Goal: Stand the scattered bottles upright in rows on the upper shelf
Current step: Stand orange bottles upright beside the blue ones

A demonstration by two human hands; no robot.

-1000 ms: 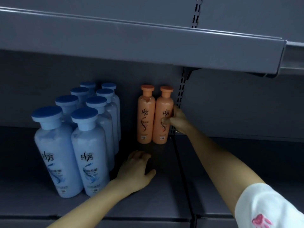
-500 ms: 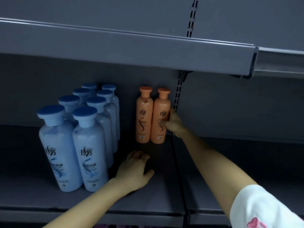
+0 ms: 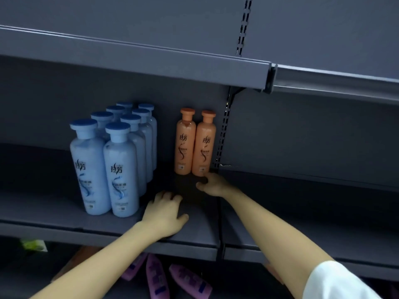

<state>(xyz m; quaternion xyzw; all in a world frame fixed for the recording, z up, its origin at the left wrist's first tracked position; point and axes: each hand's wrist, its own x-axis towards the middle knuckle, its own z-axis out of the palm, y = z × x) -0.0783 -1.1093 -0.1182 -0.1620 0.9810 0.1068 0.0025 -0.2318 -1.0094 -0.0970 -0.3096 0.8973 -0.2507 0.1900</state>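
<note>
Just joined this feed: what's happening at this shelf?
A person is stocking the shelf. Eight blue bottles stand upright in two rows, and two orange bottles stand side by side near the back. The right hand sits just in front of the orange bottles, holding nothing; the left hand rests on the shelf. Below, purple bottles lie on their sides.

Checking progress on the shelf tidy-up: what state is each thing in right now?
Blue bottles: upright, two rows on the upper shelf.
Orange bottles: two, upright, side by side at the back.
Purple bottles: lying down, below the upper shelf.
Left hand: resting on the upper shelf, holding nothing.
Right hand: in front of the orange bottles, holding nothing.
</note>
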